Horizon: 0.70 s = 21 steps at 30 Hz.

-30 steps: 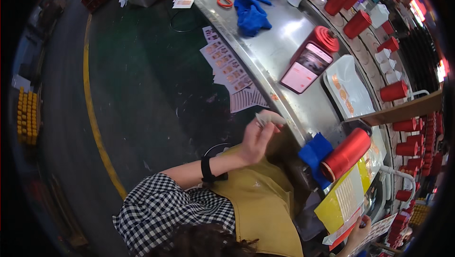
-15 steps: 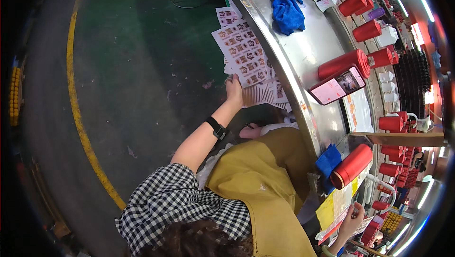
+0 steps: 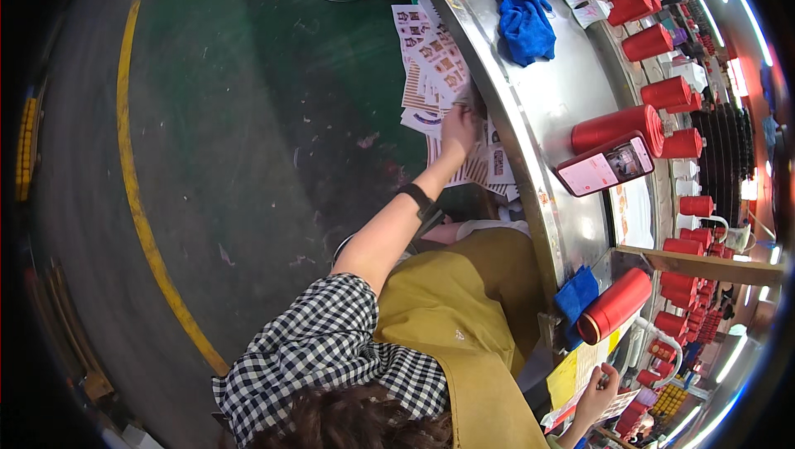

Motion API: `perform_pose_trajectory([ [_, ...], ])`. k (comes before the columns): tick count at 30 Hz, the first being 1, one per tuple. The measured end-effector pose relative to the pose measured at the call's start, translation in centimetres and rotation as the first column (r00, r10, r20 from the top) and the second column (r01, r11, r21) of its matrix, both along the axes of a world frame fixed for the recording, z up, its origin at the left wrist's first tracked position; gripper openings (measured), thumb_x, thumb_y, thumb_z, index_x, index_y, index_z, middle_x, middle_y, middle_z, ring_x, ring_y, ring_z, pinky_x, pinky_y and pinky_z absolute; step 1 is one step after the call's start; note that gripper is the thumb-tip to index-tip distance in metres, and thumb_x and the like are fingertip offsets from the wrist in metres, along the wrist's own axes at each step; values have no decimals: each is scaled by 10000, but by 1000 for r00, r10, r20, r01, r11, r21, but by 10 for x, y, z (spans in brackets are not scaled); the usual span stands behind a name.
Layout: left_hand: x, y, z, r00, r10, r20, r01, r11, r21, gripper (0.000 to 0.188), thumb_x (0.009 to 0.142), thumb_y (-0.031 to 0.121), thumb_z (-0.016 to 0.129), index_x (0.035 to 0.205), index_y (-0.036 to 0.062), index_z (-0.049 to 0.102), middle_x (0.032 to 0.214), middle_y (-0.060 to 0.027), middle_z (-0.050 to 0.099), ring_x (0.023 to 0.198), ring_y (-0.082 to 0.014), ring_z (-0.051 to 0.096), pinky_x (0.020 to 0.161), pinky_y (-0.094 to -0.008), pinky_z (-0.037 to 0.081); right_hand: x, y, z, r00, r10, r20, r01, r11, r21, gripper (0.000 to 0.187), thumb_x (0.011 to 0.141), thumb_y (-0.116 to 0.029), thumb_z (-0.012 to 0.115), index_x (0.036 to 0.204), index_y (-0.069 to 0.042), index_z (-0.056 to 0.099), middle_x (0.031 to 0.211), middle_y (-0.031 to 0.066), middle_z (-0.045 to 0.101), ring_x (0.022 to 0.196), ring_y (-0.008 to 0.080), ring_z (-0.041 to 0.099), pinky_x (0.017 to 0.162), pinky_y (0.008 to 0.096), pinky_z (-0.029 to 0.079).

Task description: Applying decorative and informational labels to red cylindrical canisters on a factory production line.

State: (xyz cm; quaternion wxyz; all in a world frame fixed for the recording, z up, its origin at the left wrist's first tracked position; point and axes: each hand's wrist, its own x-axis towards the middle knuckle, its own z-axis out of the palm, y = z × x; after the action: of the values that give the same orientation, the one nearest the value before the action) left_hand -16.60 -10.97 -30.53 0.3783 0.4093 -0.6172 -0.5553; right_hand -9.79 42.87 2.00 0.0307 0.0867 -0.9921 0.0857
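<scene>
Clock directions are read from the middle of the head view. Containers: one red flask lies tilted at 4 o'clock, just beside a blue cloth. A second flask lies on the metal table between 2 and 3 o'clock, with a lit phone propped in front of it. Further red flasks line the far side at 2 o'clock. Contents of all flasks cannot be seen.

The left arm reaches out to between 1 and 2 o'clock, a dark watch at the wrist. The left hand is over the sheets, knuckles up; whether its fingers grasp one cannot be told. The right hand is between 4 and 5 o'clock, fingers bent, beside a yellow sheet; whether it holds anything cannot be told.

The sheets lie between 12 and 1 o'clock, beside the table's near edge. They are white, loosely fanned and overlapping at differing angles. Some bear small reddish-brown pictures, others brown stripes.
</scene>
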Motion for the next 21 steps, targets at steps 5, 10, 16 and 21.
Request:
perform_pose_trajectory([
  [5, -14, 16, 23, 994, -53, 96, 52, 999, 8, 228, 943, 70, 587, 1118, -75, 609, 1007, -278, 698, 930, -434, 689, 815, -477, 533, 2, -6, -8, 1000, 11, -10, -11, 1000, 29, 185, 967, -158, 693, 1048, 6, 668, 902, 41, 607, 695, 119, 479, 616, 288, 396],
  [10, -23, -5, 26, 986, 97, -139, -69, 978, 198, 324, 911, 118, 623, 1176, -61, 571, 1041, -238, 697, 936, -384, 694, 844, -456, 532, 4, 0, -10, 1000, 16, 2, -16, 1000, 14, 182, 971, -155, 684, 1045, 10, 663, 892, 42, 601, 686, 113, 470, 603, 290, 393],
  [16, -24, -45, 18, 982, 124, -141, -60, 918, 391, 435, 894, 197, 676, 1220, -73, 575, 1149, -293, 647, 1106, -405, 646, 939, -448, 497, 10, -5, -18, 998, -20, 64, 18, 999, 31, 178, 959, -139, 682, 1056, 8, 663, 937, 54, 648, 664, 115, 495, 585, 287, 395],
  [21, -50, -50, 19, 998, 37, -60, -28, 988, 153, 542, 878, 295, 702, 1291, -37, 590, 1311, -304, 565, 1272, -449, 514, 1076, -491, 396, 12, -3, -24, 997, -11, 71, 12, 1000, -15, 168, 956, -126, 672, 1051, 13, 661, 934, 63, 651, 676, 128, 518, 588, 292, 406],
])
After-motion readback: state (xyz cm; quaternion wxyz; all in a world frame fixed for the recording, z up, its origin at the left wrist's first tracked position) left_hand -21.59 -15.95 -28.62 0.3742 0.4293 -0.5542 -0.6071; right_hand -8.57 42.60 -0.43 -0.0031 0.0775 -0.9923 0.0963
